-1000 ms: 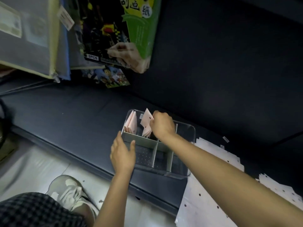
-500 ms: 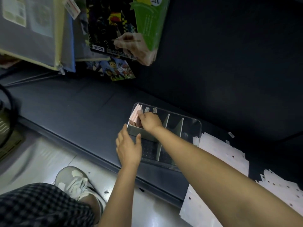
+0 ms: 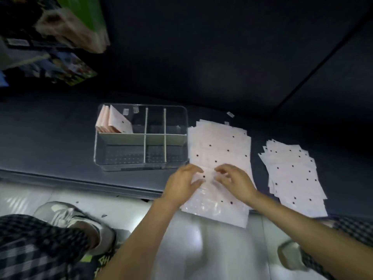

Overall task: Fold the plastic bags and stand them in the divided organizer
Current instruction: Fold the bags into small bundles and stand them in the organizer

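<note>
A clear divided organizer (image 3: 129, 158) stands on the dark bench. Several folded pink bags (image 3: 113, 123) stand in its back-left compartment; the other compartments show nothing inside. Right beside it lies a stack of flat, pale plastic bags with black dots (image 3: 222, 142), its near end hanging over the bench edge. Both hands are on the near part of this stack. My left hand (image 3: 181, 184) pinches the top bag between thumb and fingers. My right hand (image 3: 237, 181) has its fingers curled onto the same bag, which is crinkled below them.
A second stack of dotted bags (image 3: 292, 172) lies further right on the bench. Colourful boxes (image 3: 70, 25) lean at the upper left. Below the bench edge (image 3: 80, 178) are the pale floor, my shoes (image 3: 70, 217) and checked trouser legs.
My right hand left the folded bag standing in the organizer's back-left compartment. My left hand let go of the organizer. Both moved right onto the flat stack, and the view swung right.
</note>
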{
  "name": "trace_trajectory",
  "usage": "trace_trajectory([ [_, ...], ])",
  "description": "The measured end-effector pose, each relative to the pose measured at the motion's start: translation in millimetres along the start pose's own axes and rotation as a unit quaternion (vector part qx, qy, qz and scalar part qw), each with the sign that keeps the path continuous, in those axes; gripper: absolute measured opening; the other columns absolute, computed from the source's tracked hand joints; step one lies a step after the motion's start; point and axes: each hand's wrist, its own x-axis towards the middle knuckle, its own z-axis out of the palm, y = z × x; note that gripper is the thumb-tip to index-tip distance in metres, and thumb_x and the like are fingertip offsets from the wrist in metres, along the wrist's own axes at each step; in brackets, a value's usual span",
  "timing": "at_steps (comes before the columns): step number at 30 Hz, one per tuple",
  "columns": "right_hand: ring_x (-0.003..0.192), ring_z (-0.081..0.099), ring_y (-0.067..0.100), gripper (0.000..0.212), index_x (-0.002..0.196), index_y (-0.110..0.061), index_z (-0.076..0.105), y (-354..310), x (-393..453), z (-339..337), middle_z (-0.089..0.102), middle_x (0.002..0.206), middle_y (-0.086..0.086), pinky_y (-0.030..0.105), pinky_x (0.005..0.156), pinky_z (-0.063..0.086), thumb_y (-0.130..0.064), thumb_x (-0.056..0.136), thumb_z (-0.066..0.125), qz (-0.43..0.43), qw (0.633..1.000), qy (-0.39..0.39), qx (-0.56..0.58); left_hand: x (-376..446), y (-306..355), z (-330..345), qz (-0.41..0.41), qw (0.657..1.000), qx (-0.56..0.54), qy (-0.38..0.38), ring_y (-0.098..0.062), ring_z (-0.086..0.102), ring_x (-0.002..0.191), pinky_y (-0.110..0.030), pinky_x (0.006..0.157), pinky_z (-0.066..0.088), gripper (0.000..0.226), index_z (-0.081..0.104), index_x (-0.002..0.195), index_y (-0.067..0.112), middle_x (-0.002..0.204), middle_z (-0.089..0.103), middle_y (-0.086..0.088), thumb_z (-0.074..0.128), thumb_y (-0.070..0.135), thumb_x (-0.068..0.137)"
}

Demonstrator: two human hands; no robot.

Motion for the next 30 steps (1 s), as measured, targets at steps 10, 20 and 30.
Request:
trace_trajectory([
  [10,0.134,0.040,0.025,0.055,0.127,-0.005,0.055,87,-87,28,0.044,0.144,0.005,0.044,0.111,0.030,-0.021,0.079,0.075,-0.178,0.969,-0.007,-0.173,-32,-19,44,0.054,0.965,0.187,-0.176,-0.006,0.002,0.145,-0.023,0.117,0.003,0.067,0.028,0.146,0.037,0.158,0.006,0.014,0.062,0.035,0.088],
  [20,0.111,0.054,-0.001,0.021,0.110,-0.014,0.067,92,-71,4,0.063,0.113,-0.014,0.017,0.095,0.040,-0.021,0.095,0.054,-0.025,0.995,-0.061,0.069,-20,3,20,-0.042,0.981,0.025,-0.188,-0.008,0.055,0.116,-0.027,0.095,0.043,0.017,0.072,0.101,0.026,0.114,0.067,0.011,0.061,0.033,0.090],
  [30,0.106,0.063,0.013,0.051,0.107,-0.019,0.067,90,-31,-94,0.068,0.112,0.000,0.024,0.086,0.052,-0.060,0.081,0.054,0.064,0.873,-0.186,0.447,29,56,-10,-0.061,0.990,-0.088,-0.089,0.001,0.043,0.050,-0.015,0.052,0.033,0.030,0.057,0.061,0.020,0.053,0.051,0.010,0.064,0.027,0.089],
])
